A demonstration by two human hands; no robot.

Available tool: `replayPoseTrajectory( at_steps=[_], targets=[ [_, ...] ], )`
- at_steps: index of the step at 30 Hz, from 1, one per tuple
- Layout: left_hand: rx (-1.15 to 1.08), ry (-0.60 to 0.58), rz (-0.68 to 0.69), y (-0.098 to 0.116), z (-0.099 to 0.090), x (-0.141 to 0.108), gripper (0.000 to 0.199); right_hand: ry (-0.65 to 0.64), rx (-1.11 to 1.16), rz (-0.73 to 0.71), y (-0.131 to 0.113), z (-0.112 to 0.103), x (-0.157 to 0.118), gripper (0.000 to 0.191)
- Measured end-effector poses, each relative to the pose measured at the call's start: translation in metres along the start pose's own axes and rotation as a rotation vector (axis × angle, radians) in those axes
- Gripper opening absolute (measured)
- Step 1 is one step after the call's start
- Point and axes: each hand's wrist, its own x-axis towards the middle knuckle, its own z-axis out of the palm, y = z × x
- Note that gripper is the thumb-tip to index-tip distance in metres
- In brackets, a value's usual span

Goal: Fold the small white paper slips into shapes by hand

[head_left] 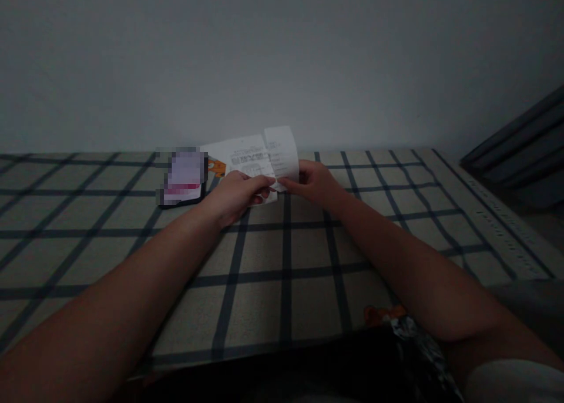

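Note:
A white printed paper is held up over the checked cloth, near the wall. Its right part curls upward, and a slit or crease runs down between that part and the rest. My left hand pinches the paper's lower edge between thumb and fingers. Close beside it, my right hand grips the lower edge of the curled part, its fingers partly behind the paper. Both thumb tips nearly meet at the bottom of the slit.
A dark-edged phone, its screen blurred, lies left of the paper. The checked cloth covers the surface up to a grey wall. An orange printed figure shows behind the paper. Dark ridged material stands at the right.

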Motion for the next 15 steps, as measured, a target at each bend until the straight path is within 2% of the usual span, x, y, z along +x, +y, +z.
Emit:
replayPoseTrajectory(
  at_steps=[5,10,15],
  targets=[
    [0.052,0.031,-0.029,0.0015,0.0009,-0.0005,0.017,-0.059,0.067,0.042,0.0022,-0.0012,0.0022,0.042],
    [0.142,0.033,0.015,0.0007,-0.0014,-0.0007,0.024,-0.067,0.062,0.087,0.0019,-0.0032,0.0034,0.040],
    [0.205,0.013,0.035,-0.0020,-0.0044,0.0006,0.018,-0.081,0.033,0.110,0.0000,-0.0040,0.0016,0.038]
  ],
)
